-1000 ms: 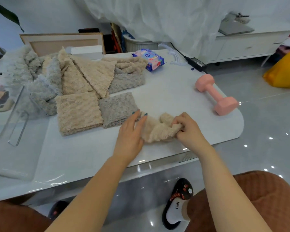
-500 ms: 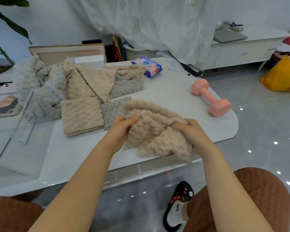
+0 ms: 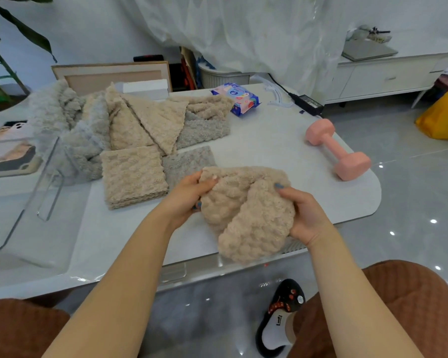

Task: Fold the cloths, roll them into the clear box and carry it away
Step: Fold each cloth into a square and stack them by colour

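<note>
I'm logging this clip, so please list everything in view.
held cloth: one, beige, over the table's near edge
folded beige cloth: one, beige, mid-table
folded grey cloth: one, grey, right beside the beige one
unfolded cloths: a heap, beige and grey, behind the folded ones
clear box: one, transparent, table's left end
dumbbell: one, pink, table's right end
wipes pack: one, blue, far edge
power adapter: one, black, far right corner
bag: one, yellow, floor at right
table: one, white
left hand: grips the held cloth's left edge
right hand: grips its right side
</note>
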Demonstrator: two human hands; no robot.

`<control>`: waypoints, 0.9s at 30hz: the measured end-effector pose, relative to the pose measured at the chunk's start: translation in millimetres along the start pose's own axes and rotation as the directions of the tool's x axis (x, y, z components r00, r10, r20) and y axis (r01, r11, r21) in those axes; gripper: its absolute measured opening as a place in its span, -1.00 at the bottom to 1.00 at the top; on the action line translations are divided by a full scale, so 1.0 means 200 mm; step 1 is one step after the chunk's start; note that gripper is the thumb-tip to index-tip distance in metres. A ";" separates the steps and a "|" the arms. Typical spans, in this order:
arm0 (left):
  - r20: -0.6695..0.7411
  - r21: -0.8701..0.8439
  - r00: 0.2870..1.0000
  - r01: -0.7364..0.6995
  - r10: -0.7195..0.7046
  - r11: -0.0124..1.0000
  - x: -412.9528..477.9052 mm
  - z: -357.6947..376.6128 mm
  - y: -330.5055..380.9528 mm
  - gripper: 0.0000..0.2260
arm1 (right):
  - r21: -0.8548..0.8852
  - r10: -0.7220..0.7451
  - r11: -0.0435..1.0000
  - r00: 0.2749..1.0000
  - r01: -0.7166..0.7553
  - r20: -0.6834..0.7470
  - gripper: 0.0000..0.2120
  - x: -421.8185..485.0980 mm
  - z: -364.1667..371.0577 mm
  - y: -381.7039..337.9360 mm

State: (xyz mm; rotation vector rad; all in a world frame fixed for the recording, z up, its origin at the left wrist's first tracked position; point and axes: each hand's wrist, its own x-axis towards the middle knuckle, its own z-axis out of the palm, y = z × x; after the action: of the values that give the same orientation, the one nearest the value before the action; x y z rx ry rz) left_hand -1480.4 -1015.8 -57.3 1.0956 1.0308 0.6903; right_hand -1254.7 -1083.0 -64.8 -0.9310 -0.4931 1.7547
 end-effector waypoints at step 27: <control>-0.130 0.733 0.975 0.218 -0.182 0.644 -0.06 -0.15 -0.23 -0.60 | -0.978 -0.280 0.171 0.946 -0.119 -0.164 -0.57 0.20 -0.18 0.04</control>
State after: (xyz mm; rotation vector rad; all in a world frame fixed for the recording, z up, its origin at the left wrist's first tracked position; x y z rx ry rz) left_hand -1513.6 -1029.6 -99.3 1.6395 1.5144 0.0692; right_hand -1237.2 -1053.2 -107.5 -2.0212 -1.5654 0.9121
